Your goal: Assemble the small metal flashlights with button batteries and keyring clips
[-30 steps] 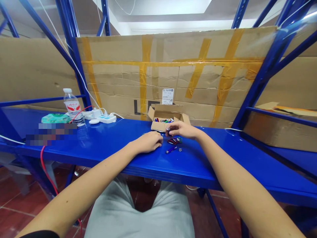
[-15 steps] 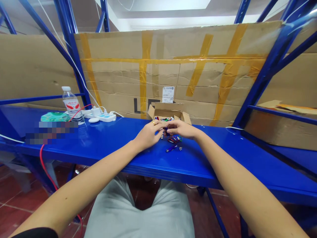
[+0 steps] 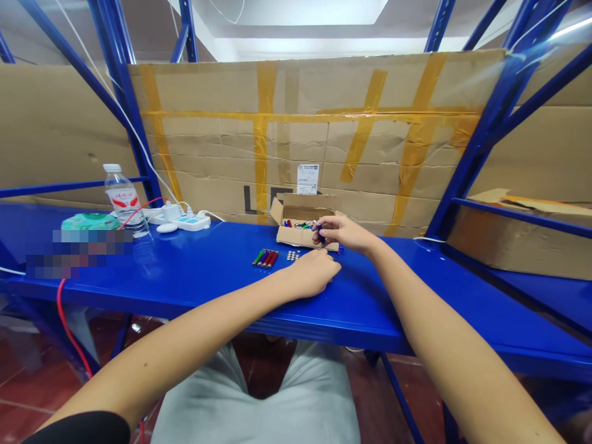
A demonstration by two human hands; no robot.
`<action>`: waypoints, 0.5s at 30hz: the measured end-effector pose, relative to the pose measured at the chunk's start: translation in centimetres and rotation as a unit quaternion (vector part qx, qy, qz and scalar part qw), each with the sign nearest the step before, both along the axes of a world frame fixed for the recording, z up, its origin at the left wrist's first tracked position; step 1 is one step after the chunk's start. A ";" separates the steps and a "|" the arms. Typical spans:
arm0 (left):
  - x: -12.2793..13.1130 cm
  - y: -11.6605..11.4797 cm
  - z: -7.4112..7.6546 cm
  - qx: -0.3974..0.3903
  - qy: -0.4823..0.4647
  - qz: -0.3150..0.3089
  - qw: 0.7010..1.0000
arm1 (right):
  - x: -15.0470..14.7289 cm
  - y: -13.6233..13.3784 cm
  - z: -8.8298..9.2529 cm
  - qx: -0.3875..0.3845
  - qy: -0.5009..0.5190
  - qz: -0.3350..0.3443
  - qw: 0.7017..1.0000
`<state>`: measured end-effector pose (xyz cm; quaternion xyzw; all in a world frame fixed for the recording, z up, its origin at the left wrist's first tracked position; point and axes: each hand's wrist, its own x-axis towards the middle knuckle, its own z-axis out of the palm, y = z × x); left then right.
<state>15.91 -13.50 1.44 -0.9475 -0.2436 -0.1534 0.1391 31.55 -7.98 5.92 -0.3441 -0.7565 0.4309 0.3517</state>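
Note:
My left hand (image 3: 313, 272) rests curled on the blue shelf (image 3: 208, 271), covering the small coloured items that lay there. My right hand (image 3: 340, 232) is raised just in front of a small open cardboard box (image 3: 300, 217) and pinches a small dark blue cylindrical piece (image 3: 319, 229) between thumb and fingers. A row of small coloured cylinders (image 3: 265, 258), green, red and blue, lies on the shelf left of my left hand. A cluster of tiny round silver pieces (image 3: 292, 254) sits beside them. More coloured pieces show inside the box.
A water bottle (image 3: 120, 198), a teal packet (image 3: 90, 221), a white power strip (image 3: 187, 221) with cables and a red wire (image 3: 69, 327) lie at the left. Taped cardboard panels (image 3: 324, 135) close the back. Blue rack posts (image 3: 481, 142) flank the shelf, and another carton (image 3: 518, 237) sits at right.
My left hand moved from near the box rightward and down onto the shelf, over the loose items. My right hand lifted toward the box with a small piece. The camera shifted, showing the cylinder row.

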 end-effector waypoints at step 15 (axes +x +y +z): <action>-2.0 1.1 3.5 -0.148 -0.297 0.014 0.943 | -0.5 1.0 -0.9 0.066 -0.009 -0.051 0.996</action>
